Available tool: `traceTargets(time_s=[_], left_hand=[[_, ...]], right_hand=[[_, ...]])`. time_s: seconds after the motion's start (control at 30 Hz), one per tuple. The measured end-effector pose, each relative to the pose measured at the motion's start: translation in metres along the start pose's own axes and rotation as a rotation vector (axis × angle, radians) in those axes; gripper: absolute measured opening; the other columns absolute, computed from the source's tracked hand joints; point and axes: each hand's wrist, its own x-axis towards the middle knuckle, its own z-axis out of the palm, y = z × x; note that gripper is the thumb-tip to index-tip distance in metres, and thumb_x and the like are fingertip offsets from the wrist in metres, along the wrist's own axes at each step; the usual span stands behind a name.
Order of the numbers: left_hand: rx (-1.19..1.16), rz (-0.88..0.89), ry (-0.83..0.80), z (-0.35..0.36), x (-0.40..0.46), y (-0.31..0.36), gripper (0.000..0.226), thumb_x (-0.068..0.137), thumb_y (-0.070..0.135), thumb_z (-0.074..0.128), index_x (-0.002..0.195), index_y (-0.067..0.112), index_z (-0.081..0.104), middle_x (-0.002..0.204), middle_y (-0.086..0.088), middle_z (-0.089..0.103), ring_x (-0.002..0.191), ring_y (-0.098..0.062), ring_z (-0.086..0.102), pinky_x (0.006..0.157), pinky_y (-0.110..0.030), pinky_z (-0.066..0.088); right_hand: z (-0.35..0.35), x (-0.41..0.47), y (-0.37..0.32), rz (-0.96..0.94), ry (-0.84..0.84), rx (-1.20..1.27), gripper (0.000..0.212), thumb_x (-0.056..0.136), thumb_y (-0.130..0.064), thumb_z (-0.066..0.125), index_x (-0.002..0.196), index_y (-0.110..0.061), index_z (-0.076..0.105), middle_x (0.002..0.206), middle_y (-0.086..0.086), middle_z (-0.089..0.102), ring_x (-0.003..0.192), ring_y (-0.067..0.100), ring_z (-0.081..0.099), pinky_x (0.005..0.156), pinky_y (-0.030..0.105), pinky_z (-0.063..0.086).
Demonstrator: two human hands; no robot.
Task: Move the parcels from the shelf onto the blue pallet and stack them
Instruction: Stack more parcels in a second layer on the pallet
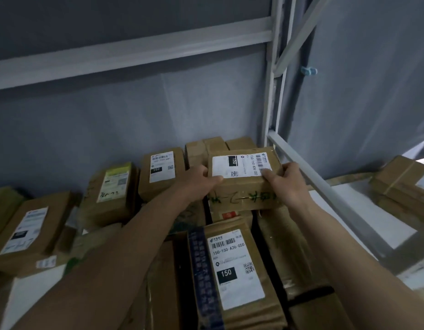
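- The held parcel (244, 177) sat on top of other cartons, at the far right of the pile, just beside the grey shelf post (270, 110).
- The left hand (199, 181) gripped its left end, thumb curled on the white label.
- The right hand (286, 182) gripped its right end, thumb on the barcode.
- A parcel marked 150 (234, 270) lay nearer than the held parcel, below it.

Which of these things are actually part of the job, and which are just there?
Part of the job: the parcel gripped by the left hand and right hand; the other parcels, like the 102-labelled one.

Just there: the shelf frame; the grey backing sheet.
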Motion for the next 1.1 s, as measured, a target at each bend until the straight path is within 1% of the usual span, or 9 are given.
traceTargets(time_s=[0.07, 0.2, 0.33, 0.47, 0.57, 0.77, 0.97, 1.03, 1.1], left_hand=[[0.024, -0.024, 0.031, 0.008, 0.003, -0.001, 0.049, 0.094, 0.041, 0.053, 0.132, 0.011, 0.047, 0.130, -0.004, 0.055, 0.102, -0.016, 0.053, 0.077, -0.029, 0.043], [0.051, -0.102, 0.089, 0.010, 0.007, -0.005, 0.052, 0.096, 0.040, 0.052, 0.136, 0.008, 0.043, 0.134, -0.008, 0.052, 0.118, -0.023, 0.053, 0.078, -0.026, 0.040], [0.097, -0.147, 0.148, 0.004, 0.015, -0.016, 0.051, 0.095, 0.042, 0.052, 0.133, 0.008, 0.047, 0.130, -0.011, 0.055, 0.114, -0.025, 0.055, 0.077, -0.028, 0.043], [0.117, -0.119, 0.202, 0.002, 0.017, -0.020, 0.063, 0.096, 0.038, 0.052, 0.148, 0.014, 0.027, 0.148, -0.009, 0.040, 0.130, -0.027, 0.043, 0.102, -0.038, 0.039], [0.146, -0.063, 0.225, 0.000, 0.020, -0.022, 0.059, 0.097, 0.034, 0.052, 0.148, 0.020, 0.028, 0.149, -0.007, 0.038, 0.132, -0.026, 0.041, 0.106, -0.038, 0.036], [0.234, -0.075, 0.234, -0.002, 0.026, -0.030, 0.056, 0.096, 0.037, 0.050, 0.146, 0.020, 0.034, 0.146, -0.009, 0.040, 0.129, -0.026, 0.044, 0.105, -0.040, 0.038], [0.206, -0.042, 0.264, -0.006, 0.022, -0.032, 0.049, 0.096, 0.032, 0.051, 0.142, 0.017, 0.040, 0.139, -0.007, 0.047, 0.123, -0.022, 0.047, 0.094, -0.032, 0.038], [0.197, -0.035, 0.248, -0.007, 0.020, -0.033, 0.053, 0.097, 0.034, 0.049, 0.145, 0.017, 0.036, 0.144, -0.006, 0.043, 0.129, -0.023, 0.043, 0.101, -0.035, 0.037], [0.196, -0.039, 0.247, -0.010, 0.016, -0.038, 0.056, 0.097, 0.039, 0.047, 0.147, 0.017, 0.032, 0.146, -0.007, 0.041, 0.131, -0.025, 0.042, 0.104, -0.039, 0.036]], right_hand=[[0.003, 0.008, -0.003, -0.009, -0.031, -0.010, 0.044, 0.090, -0.035, 0.062, 0.124, -0.012, 0.044, 0.116, 0.004, 0.056, 0.108, 0.024, 0.055, 0.095, 0.047, 0.048], [0.014, 0.021, -0.007, -0.018, -0.134, 0.002, 0.043, 0.092, -0.031, 0.059, 0.127, -0.012, 0.045, 0.113, 0.000, 0.057, 0.105, 0.021, 0.056, 0.094, 0.039, 0.047], [0.028, 0.026, -0.008, -0.012, -0.229, 0.044, 0.040, 0.092, -0.025, 0.060, 0.128, -0.012, 0.047, 0.121, 0.004, 0.060, 0.110, 0.023, 0.058, 0.098, 0.039, 0.046], [0.033, 0.029, -0.010, -0.031, -0.266, 0.073, 0.040, 0.094, -0.025, 0.058, 0.131, -0.014, 0.046, 0.125, 0.003, 0.060, 0.109, 0.020, 0.058, 0.087, 0.031, 0.046], [0.034, 0.027, -0.012, -0.073, -0.288, 0.071, 0.047, 0.095, -0.023, 0.056, 0.138, -0.018, 0.039, 0.127, 0.000, 0.058, 0.115, 0.019, 0.056, 0.093, 0.031, 0.045], [0.037, 0.022, -0.011, -0.157, -0.329, 0.047, 0.061, 0.096, -0.022, 0.054, 0.149, -0.026, 0.024, 0.139, -0.001, 0.049, 0.125, 0.019, 0.048, 0.109, 0.040, 0.038], [0.033, 0.017, -0.011, -0.165, -0.418, -0.004, 0.068, 0.096, -0.025, 0.054, 0.152, -0.028, 0.015, 0.128, -0.008, 0.045, 0.111, 0.007, 0.042, 0.095, 0.024, 0.033], [0.031, 0.014, -0.012, -0.192, -0.377, -0.096, 0.066, 0.095, -0.029, 0.056, 0.150, -0.029, 0.019, 0.128, -0.010, 0.043, 0.120, 0.011, 0.042, 0.100, 0.026, 0.031], [0.031, 0.011, -0.013, -0.283, -0.248, -0.287, 0.067, 0.092, -0.035, 0.058, 0.148, -0.025, 0.023, 0.142, 0.004, 0.040, 0.133, 0.025, 0.037, 0.109, 0.039, 0.030]])
